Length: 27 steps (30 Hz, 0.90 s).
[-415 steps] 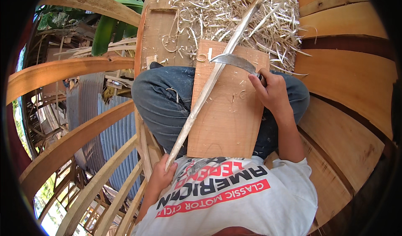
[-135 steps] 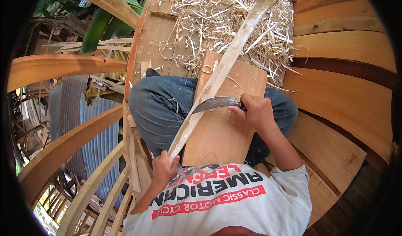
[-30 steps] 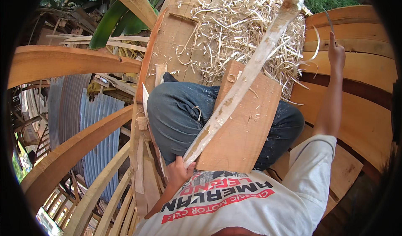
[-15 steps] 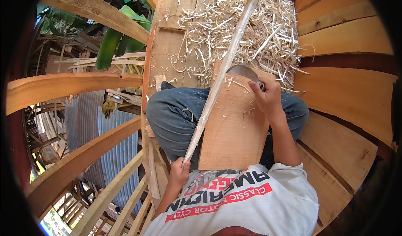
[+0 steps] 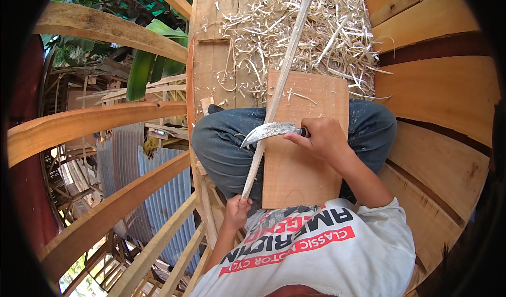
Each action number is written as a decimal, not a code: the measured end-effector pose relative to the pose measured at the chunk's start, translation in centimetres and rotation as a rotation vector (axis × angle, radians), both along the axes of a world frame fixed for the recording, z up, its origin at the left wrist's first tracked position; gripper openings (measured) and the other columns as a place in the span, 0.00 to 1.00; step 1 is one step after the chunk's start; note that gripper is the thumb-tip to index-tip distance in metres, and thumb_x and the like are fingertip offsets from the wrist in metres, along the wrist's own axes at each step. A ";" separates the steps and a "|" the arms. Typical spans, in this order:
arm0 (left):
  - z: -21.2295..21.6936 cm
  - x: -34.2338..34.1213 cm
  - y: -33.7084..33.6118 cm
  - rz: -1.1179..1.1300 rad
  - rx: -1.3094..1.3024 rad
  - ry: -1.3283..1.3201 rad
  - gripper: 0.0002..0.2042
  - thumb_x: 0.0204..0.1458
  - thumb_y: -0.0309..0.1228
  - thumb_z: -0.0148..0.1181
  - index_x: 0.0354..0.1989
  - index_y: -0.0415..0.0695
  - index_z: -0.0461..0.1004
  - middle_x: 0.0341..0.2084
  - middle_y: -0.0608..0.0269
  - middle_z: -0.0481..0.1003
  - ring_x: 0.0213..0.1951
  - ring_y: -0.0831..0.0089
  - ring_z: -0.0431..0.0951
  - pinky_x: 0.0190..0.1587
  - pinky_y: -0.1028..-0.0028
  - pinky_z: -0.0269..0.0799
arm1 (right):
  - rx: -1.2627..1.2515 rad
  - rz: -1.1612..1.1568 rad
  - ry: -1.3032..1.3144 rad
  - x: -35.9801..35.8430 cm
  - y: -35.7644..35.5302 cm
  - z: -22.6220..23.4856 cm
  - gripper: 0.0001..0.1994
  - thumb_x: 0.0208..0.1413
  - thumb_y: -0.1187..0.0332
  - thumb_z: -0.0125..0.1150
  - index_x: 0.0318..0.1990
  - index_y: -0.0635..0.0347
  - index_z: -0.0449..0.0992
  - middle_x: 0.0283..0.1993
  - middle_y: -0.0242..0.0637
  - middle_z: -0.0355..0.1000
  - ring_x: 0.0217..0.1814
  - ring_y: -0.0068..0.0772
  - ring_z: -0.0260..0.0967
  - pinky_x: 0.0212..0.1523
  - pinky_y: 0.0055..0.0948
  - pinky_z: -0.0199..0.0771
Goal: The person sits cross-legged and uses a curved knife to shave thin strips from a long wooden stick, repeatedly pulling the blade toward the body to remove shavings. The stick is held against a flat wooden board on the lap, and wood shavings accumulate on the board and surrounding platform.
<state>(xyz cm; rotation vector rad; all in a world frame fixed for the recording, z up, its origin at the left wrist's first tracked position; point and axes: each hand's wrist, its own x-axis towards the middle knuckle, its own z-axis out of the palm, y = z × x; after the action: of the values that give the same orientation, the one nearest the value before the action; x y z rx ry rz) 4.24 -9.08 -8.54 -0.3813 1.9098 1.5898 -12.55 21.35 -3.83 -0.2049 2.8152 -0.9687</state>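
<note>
My left hand grips the near end of a long pale wooden stick that runs up and away over my lap. A flat wooden board lies across my jeans-clad legs, and the stick rests along its left edge. My right hand holds a curved knife by its dark handle. The blade lies across the stick near the middle of the board, its tip pointing left.
A heap of pale wood shavings covers the planks beyond my knees. Wide wooden planks curve along the right. To the left, curved timber ribs stand over a drop with corrugated metal sheets and green leaves below.
One second ago my right hand was raised to the far right, away from the stick. It came back to the board and now holds the knife blade across the stick.
</note>
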 end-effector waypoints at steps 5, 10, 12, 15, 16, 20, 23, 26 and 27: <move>0.1 -0.4 -0.5 -0.016 0.062 -0.045 0.30 0.60 0.55 0.41 0.26 0.33 0.70 0.12 0.69 0.63 0.17 0.82 0.61 0.20 0.80 0.55 | 0.073 -0.017 0.005 -0.2 -0.2 -0.3 0.31 0.47 0.39 0.59 0.16 0.63 0.75 0.13 0.41 0.69 0.16 0.42 0.70 0.20 0.36 0.70; 0.0 -1.5 -1.4 -0.057 0.206 -0.135 0.36 0.58 0.61 0.38 0.27 0.31 0.70 0.12 0.69 0.63 0.16 0.82 0.60 0.19 0.80 0.54 | 0.065 -0.022 0.017 -0.3 -0.6 -0.2 0.32 0.48 0.38 0.58 0.15 0.63 0.73 0.12 0.42 0.67 0.15 0.43 0.69 0.19 0.36 0.69; 0.2 -1.8 -1.6 -0.052 0.246 -0.197 0.37 0.57 0.62 0.38 0.27 0.31 0.70 0.13 0.69 0.63 0.16 0.82 0.59 0.19 0.81 0.54 | 0.064 -0.004 0.042 -0.2 -0.9 -0.4 0.32 0.47 0.37 0.58 0.14 0.62 0.73 0.12 0.43 0.67 0.14 0.43 0.68 0.18 0.36 0.68; 0.3 -2.2 -2.1 -0.062 0.286 -0.284 0.38 0.57 0.63 0.37 0.28 0.31 0.69 0.13 0.70 0.62 0.16 0.83 0.59 0.18 0.81 0.53 | 0.124 0.004 0.031 -0.3 -1.5 -1.0 0.33 0.47 0.36 0.56 0.13 0.62 0.72 0.12 0.43 0.66 0.14 0.43 0.68 0.18 0.36 0.67; 0.4 -2.3 -2.1 -0.068 0.295 -0.311 0.38 0.56 0.63 0.37 0.29 0.31 0.69 0.13 0.70 0.62 0.16 0.84 0.59 0.18 0.82 0.53 | 0.155 0.007 0.021 -0.5 -1.6 -1.1 0.32 0.46 0.36 0.58 0.14 0.62 0.73 0.12 0.43 0.67 0.15 0.43 0.69 0.19 0.36 0.68; 0.8 -2.7 -2.0 -0.048 0.336 -0.399 0.38 0.56 0.64 0.36 0.31 0.31 0.68 0.14 0.72 0.61 0.16 0.84 0.57 0.18 0.82 0.53 | 0.232 0.027 0.005 -2.0 -1.8 -1.2 0.32 0.45 0.36 0.60 0.16 0.62 0.73 0.14 0.41 0.68 0.17 0.42 0.69 0.21 0.35 0.69; 0.5 -2.7 -2.1 -0.046 0.339 -0.428 0.38 0.56 0.65 0.36 0.32 0.32 0.68 0.14 0.72 0.60 0.16 0.85 0.56 0.18 0.82 0.53 | 0.251 0.036 0.039 -2.8 -1.8 -1.0 0.32 0.44 0.36 0.59 0.16 0.62 0.73 0.14 0.41 0.68 0.17 0.42 0.69 0.21 0.35 0.69; 0.8 -3.1 -2.0 -0.042 0.345 -0.457 0.38 0.55 0.65 0.37 0.32 0.32 0.68 0.14 0.73 0.59 0.16 0.85 0.56 0.18 0.82 0.53 | 0.297 -0.021 0.055 -4.0 -1.2 -1.3 0.33 0.44 0.34 0.58 0.15 0.62 0.72 0.13 0.42 0.67 0.16 0.41 0.69 0.20 0.35 0.68; 0.7 -2.7 -2.0 -0.028 0.353 -0.455 0.39 0.55 0.66 0.37 0.33 0.32 0.68 0.14 0.73 0.59 0.16 0.85 0.56 0.19 0.83 0.53 | 0.332 -0.073 0.041 -4.9 -0.8 -1.2 0.35 0.44 0.33 0.56 0.14 0.62 0.72 0.13 0.42 0.67 0.15 0.41 0.69 0.19 0.35 0.67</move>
<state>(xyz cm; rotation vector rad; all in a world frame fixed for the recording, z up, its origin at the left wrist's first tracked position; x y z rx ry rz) 1.55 -11.09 -7.86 -0.5090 1.2637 1.6163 -17.45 20.56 -5.04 -0.0816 2.9835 -0.5002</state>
